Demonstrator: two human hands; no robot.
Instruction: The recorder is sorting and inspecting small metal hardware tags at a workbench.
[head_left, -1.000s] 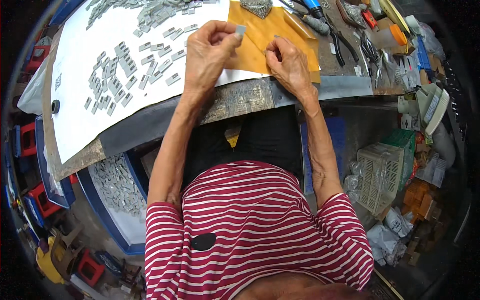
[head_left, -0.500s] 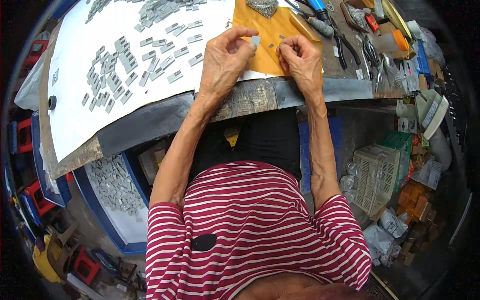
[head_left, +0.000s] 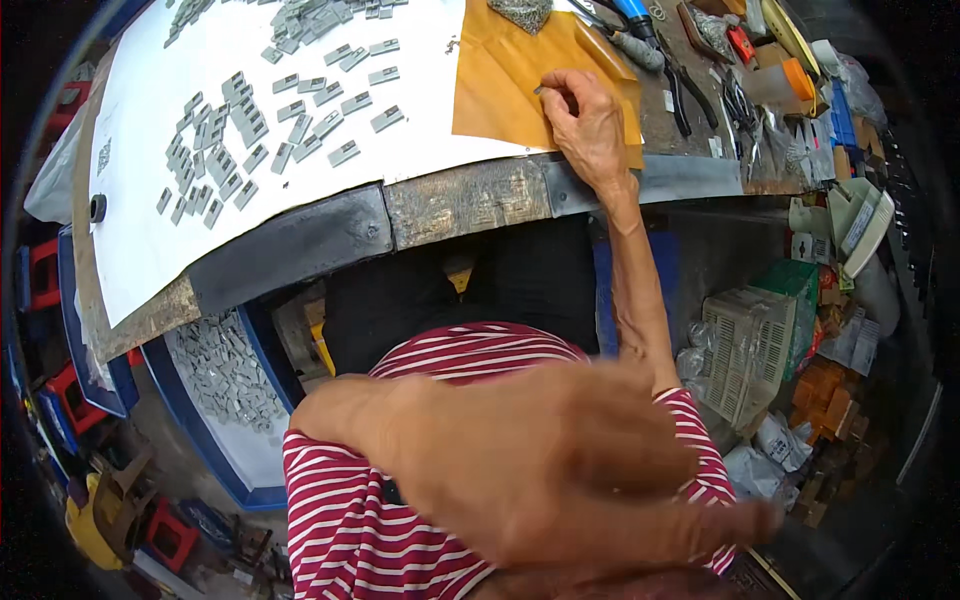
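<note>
Small grey metal piece [head_left: 541, 90] sits pinched between the thumb and fingertips of the right hand [head_left: 590, 125], low over the orange-brown sheet of paper [head_left: 500, 85] on the far right part of the worn workbench [head_left: 460, 200]. Left hand [head_left: 560, 480] is raised close to the camera, blurred, so its grip cannot be told. Left of the orange sheet lies a large white sheet [head_left: 420, 120] strewn with many small grey rectangular metal parts [head_left: 250, 130]. Pliers [head_left: 680, 90] and other tools lie at the far right.
</note>
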